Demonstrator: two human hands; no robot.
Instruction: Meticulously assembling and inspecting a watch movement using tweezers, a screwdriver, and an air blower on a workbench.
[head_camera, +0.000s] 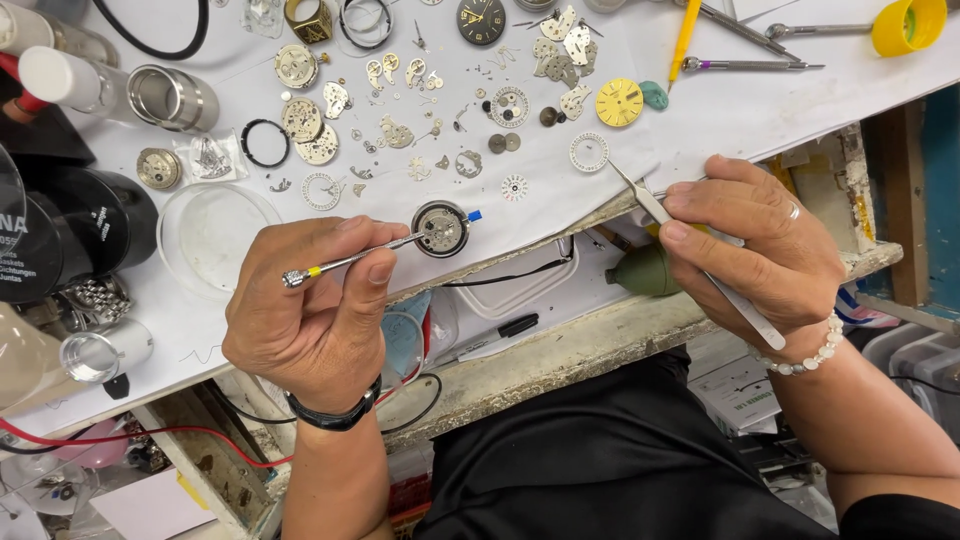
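Our left hand (320, 320) pinches a slim screwdriver (355, 258), tip on the round watch movement (440, 229) at the desk's near edge. Our right hand (765, 250) grips tweezers (690, 250) just beside it. We're judging a screw is being worked; lifting it needs steady tweezers.

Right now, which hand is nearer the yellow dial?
Right hand, just below and right of the yellow dial, holding tweezers. Left hand sits far lower left.

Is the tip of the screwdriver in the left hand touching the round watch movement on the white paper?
Touching. The head view shows the screwdriver, held in the left hand, with its tip resting on the watch movement; no gap shows between them.
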